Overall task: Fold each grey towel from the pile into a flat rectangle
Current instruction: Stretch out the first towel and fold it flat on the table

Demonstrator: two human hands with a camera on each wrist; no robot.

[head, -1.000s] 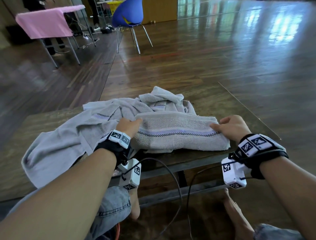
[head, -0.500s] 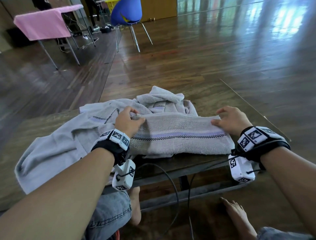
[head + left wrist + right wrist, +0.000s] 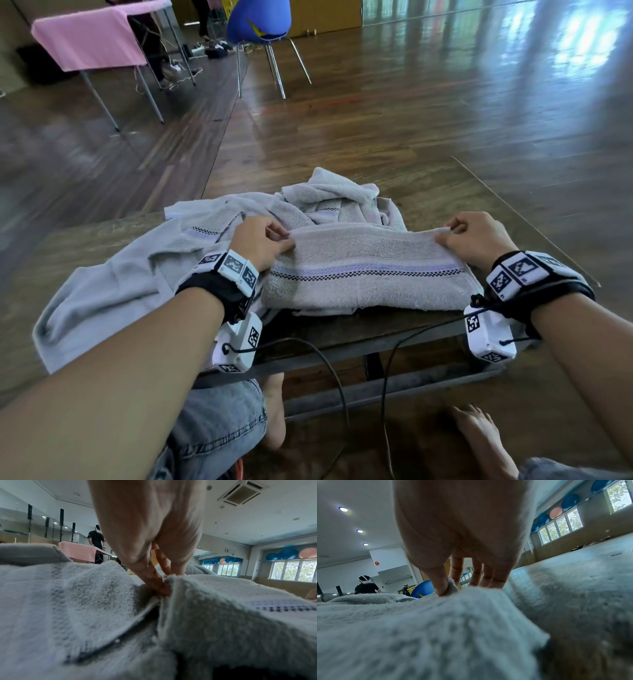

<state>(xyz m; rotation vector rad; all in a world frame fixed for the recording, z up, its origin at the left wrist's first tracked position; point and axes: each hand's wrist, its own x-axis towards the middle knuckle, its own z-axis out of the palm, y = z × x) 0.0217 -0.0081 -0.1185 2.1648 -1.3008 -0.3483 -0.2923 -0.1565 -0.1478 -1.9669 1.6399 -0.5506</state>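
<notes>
Floor: glossy brown wooden floor (image 3: 428, 113) fills the upper half of the head view.
Surface: low dark wooden surface (image 3: 445, 192) at the centre of the frame, carrying all the cloth.
Loose towels: pile of crumpled grey terry towels (image 3: 113, 274) spread over the left and middle of the surface, a rumpled heap rising behind the folded one at upper centre.
Folded towel: grey terry towel folded into a long band with a lilac and black checked stripe (image 3: 370, 270), lying flat near the front edge of the surface, lower centre of the frame, partly over the pile.
Background: pink-draped table (image 3: 89, 37) at upper left; blue plastic chair on metal legs (image 3: 260, 20) at top centre.
Left hand: left hand (image 3: 260, 243) sits at the band's left end; its fingers (image 3: 154, 580) are curled and pinching the far left corner of the towel between thumb and fingertips, the cloth edge bunched right at the tips.
Right hand: right hand (image 3: 476, 240) sits at the band's right end; its fingers (image 3: 440, 585) pinch the far right corner, a tuft of terry caught between thumb and forefinger, the other fingertips touching the towel's top edge.
Stripe: runs side to side between the two wrists, nearer the person than the pinched far edge.
</notes>
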